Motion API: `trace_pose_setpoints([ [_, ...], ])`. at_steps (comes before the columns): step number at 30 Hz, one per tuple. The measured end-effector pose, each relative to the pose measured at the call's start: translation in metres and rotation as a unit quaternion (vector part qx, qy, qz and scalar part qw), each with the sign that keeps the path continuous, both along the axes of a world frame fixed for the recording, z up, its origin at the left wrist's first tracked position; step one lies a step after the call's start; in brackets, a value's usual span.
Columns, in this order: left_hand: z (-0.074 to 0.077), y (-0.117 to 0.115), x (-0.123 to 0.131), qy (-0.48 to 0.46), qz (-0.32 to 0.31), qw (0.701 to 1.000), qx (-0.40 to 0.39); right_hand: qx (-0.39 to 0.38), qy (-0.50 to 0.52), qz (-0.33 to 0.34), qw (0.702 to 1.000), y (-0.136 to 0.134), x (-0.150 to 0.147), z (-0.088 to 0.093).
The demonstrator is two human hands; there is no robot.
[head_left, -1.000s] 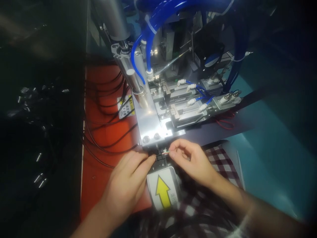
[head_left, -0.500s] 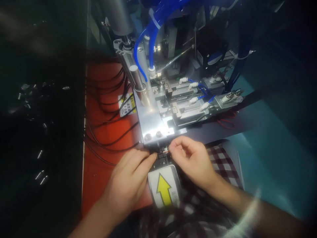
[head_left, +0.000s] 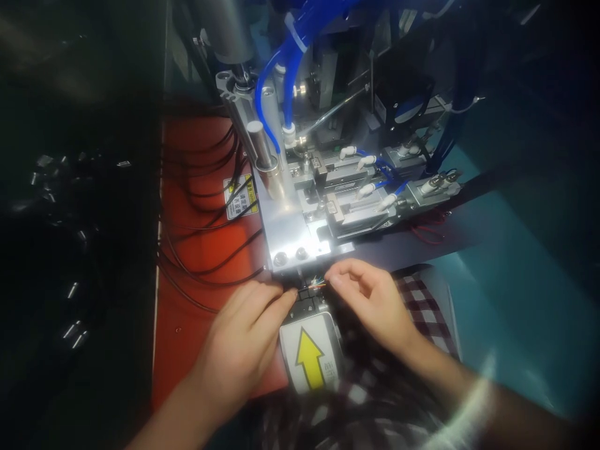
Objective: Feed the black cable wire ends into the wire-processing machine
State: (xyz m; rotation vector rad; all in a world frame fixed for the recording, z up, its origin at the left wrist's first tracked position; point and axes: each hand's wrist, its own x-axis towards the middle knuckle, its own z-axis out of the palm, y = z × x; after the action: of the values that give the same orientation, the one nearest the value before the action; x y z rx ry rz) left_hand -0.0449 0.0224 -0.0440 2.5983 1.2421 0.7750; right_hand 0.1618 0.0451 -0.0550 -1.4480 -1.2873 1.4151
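Observation:
Thin coloured wires [head_left: 317,283] fan out at the small black fixture [head_left: 307,299] below the machine's metal front plate. My left hand [head_left: 246,331] is closed at the fixture's left side, its thumb and fingertips against the black part. Whatever lies under those fingers is hidden. To the right, my right hand [head_left: 370,300] pinches thumb and forefinger together at the free ends of the wires. Its other fingers are curled in. A white plate with a yellow arrow [head_left: 310,359] sits just in front of the fixture, between both hands.
The machine's bright metal plate [head_left: 293,234] overhangs the fixture, with pneumatic cylinders [head_left: 360,209] and blue hoses [head_left: 290,81] behind. Black cables [head_left: 201,231] cross the orange surface [head_left: 182,362] on the left. Checked fabric [head_left: 429,303] shows below and right.
My right hand has shifted slightly to the right, and the coloured wires now show more clearly, spread apart. The left hand stays at the fixture.

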Motion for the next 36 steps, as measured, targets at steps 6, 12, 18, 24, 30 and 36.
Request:
trace_pose_setpoints([
  [6, 0.0, 0.0, -0.0003, -0.006, 0.002, 1.0, 0.003, -0.024, 0.024, 0.028, 0.999, -0.0033, -0.0003, -0.0033],
  [12, 0.0, -0.0008, -0.0008, 0.008, 0.003, 1.0, 0.004, -0.05, 0.07, 0.04, 0.995, 0.0025, -0.0037, 0.0014],
  [18, 0.0009, 0.0008, -0.0002, 0.028, 0.001, 1.0, 0.007, -0.036, 0.058, 0.036, 0.997, 0.0011, -0.0054, -0.0022],
  [24, 0.001, 0.0009, 0.0005, 0.041, 0.0, 0.999, 0.021, 0.027, 0.03, 0.058, 0.998, 0.0019, -0.0043, -0.0064],
  [30, 0.0009, 0.0007, -0.0004, 0.039, -0.002, 0.999, 0.023, 0.028, 0.022, 0.057, 0.998, 0.0028, -0.002, -0.0056],
  [36, -0.0007, -0.0002, -0.0009, 0.031, -0.001, 0.999, 0.016, 0.052, 0.006, 0.033, 0.998, -0.0012, 0.0015, -0.0058],
])
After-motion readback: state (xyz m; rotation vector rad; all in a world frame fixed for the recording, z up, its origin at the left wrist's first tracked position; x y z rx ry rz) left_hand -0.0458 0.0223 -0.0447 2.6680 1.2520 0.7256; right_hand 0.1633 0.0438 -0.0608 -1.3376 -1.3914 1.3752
